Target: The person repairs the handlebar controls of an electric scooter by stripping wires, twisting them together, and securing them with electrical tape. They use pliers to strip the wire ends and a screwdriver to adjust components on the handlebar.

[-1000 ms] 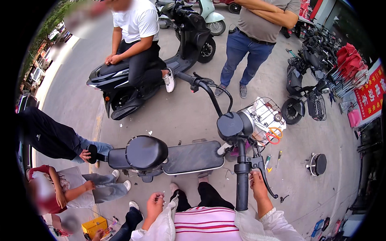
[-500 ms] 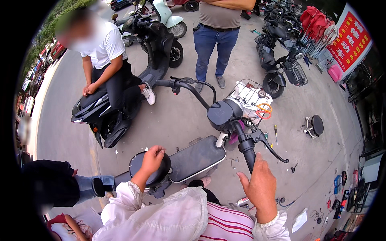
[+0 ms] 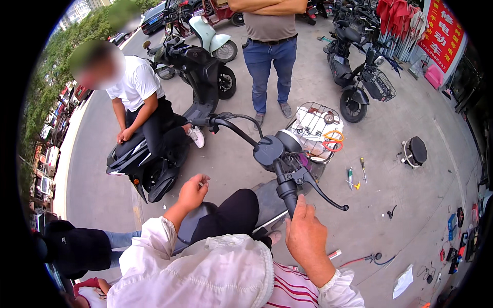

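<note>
My left hand [image 3: 191,194] hangs in the air over the small black electric scooter, left of its handlebar, fingers curled; what they hold is too small to make out. My right hand [image 3: 307,236] is closed on the right handlebar grip [image 3: 287,192], below the brake lever [image 3: 323,195]. My dark-clad leg [image 3: 231,215] is raised across the scooter by the seat [image 3: 192,220] and footboard [image 3: 272,200]. A wire front basket [image 3: 316,120] holds white paper, a tape roll and orange-handled scissors [image 3: 333,137].
A seated person [image 3: 131,97] on a black scooter [image 3: 203,82] is ahead-left; a standing person [image 3: 269,61] is ahead. Others [image 3: 77,246] are at lower left. Parked scooters [image 3: 349,66], a round stool [image 3: 417,151], screwdrivers [image 3: 362,169] and scattered tools [image 3: 459,231] are on the right.
My right hand has settled onto the grip. My left hand moved up and forward, and my leg rose over the scooter. The view shifted with my head.
</note>
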A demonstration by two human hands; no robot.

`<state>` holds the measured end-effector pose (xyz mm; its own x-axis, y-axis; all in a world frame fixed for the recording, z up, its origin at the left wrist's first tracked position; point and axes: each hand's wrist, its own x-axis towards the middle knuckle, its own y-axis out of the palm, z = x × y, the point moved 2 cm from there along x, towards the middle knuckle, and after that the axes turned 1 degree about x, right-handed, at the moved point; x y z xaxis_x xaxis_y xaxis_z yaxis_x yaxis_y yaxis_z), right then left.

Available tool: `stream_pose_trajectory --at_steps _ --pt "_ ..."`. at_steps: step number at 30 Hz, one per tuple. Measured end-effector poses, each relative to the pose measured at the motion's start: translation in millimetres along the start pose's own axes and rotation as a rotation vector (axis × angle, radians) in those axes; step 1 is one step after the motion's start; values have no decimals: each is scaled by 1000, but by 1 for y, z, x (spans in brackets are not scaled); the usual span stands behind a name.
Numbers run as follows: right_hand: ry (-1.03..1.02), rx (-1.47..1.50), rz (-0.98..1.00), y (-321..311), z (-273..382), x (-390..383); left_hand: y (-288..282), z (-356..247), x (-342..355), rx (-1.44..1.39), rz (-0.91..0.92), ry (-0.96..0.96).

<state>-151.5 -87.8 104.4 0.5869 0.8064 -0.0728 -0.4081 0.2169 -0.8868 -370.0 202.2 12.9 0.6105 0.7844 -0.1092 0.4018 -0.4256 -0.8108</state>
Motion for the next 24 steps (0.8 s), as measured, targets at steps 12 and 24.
stream_pose_trajectory --at_steps 12,24 --pt "-51 -39 -173 17 -9 -8 -60 -23 82 682 -22 113" --pt "207 40 4 -4 12 17 -85 44 252 768 99 304"
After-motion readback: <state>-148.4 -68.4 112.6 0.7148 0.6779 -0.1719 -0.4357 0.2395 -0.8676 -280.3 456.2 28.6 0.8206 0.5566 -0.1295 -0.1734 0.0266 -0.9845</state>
